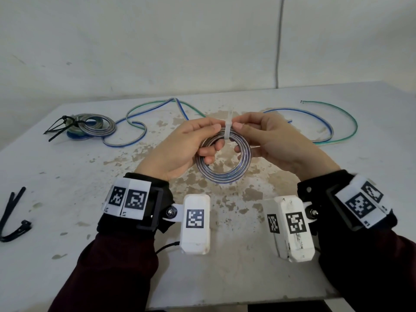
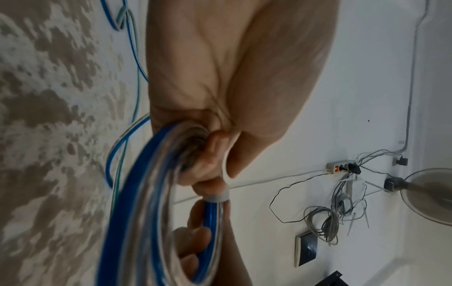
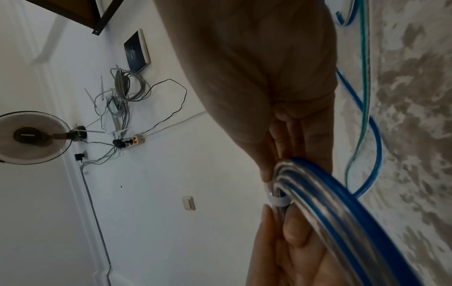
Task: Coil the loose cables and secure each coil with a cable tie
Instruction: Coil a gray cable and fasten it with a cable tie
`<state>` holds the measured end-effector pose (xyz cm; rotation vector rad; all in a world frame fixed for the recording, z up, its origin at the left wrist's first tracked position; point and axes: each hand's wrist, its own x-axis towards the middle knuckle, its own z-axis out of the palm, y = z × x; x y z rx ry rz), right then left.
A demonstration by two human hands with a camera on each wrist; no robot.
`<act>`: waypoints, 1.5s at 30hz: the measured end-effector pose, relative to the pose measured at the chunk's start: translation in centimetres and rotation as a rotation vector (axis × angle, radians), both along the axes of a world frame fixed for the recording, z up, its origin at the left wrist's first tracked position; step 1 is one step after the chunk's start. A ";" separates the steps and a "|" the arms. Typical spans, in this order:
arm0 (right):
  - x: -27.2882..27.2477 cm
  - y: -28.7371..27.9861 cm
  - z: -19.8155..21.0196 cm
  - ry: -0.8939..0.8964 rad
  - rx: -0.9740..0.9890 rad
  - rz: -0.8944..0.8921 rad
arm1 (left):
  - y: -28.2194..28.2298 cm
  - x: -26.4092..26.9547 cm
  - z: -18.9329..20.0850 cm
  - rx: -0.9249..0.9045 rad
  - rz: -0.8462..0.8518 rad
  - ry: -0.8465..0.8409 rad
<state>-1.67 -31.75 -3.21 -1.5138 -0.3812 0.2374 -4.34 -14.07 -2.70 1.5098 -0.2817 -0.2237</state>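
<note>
Looked like roughly the halfway point. One stack of clear-and-blue flat cable coils point(image 1: 91, 127), bound with black cable ties, sat at the far left of the stained white table point(image 1: 258, 255). Two long loose cables, blue and green striped point(image 1: 326, 122), lay sprawled across the back, not yet coiled, and a few spare black cable ties point(image 1: 12, 215) waited at the near left edge.

The small round coil of clear blue-striped cable point(image 1: 222, 174) was held up over the table's middle. The left hand point(image 1: 180, 149) had its fingers curled through the coil, gripping it. The right hand point(image 1: 270, 143) pinched the translucent white plastic cable tie point(image 1: 227, 131) wrapped over the coil's top. I couldn't tell whether it was cinched.
</note>
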 end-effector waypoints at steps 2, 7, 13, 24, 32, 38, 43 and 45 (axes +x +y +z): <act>0.0 -0.1 0.0 0.016 0.005 0.015 | -0.1 0.0 0.0 -0.006 0.008 0.003; 0.3 0.2 -0.3 0.040 -0.066 -0.018 | -0.6 0.0 -0.4 0.133 0.031 -0.026; 0.4 0.8 -0.8 -0.068 -0.080 -0.164 | -1.5 -0.3 -0.6 0.236 -0.001 -0.007; 0.1 2.2 -1.1 -0.094 -0.015 -0.258 | -1.4 0.0 -0.1 0.257 0.119 -0.007; 0.5 2.2 -1.6 -0.025 -0.031 -0.219 | -1.4 -0.4 -0.2 0.360 0.141 -0.064; 0.9 2.5 -1.5 -0.053 -0.012 -0.272 | -1.2 -0.5 0.1 0.325 0.126 -0.061; 1.2 2.9 -1.5 -0.092 0.037 -0.279 | -0.8 -1.1 0.5 0.335 0.087 -0.033; 1.2 3.3 -1.1 -0.080 0.046 -0.248 | 0.1 -1.4 1.0 0.447 0.057 -0.048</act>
